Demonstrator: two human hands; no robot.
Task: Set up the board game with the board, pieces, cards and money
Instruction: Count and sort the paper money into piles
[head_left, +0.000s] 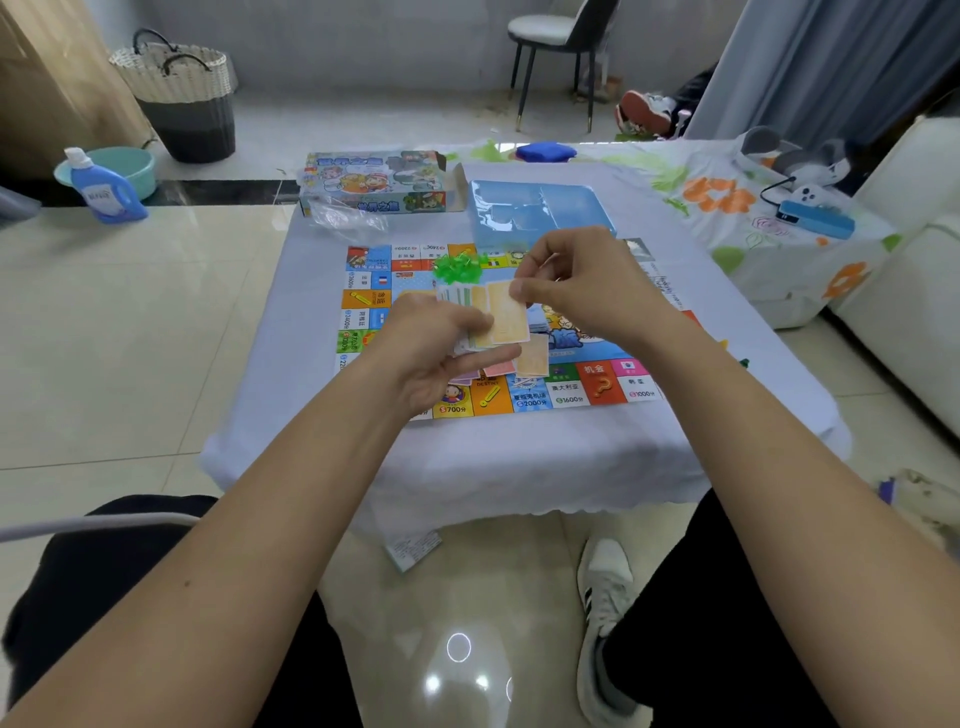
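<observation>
Your left hand (431, 348) is gripping a fanned stack of cards (480, 332) at frame centre, fingers curled under it and mostly hidden. Your right hand (576, 291) is pinching the top edge of one orange card (506, 312) between thumb and fingertips. Both hands are covering the middle of the board (363, 312), which is lying on the white-clothed table (519, 467). Green pieces (457, 267) are sitting piled just above the cards, too blurred to count. The game box (374, 182) and blue tray (540, 210) are lying behind, toward the upper centre.
</observation>
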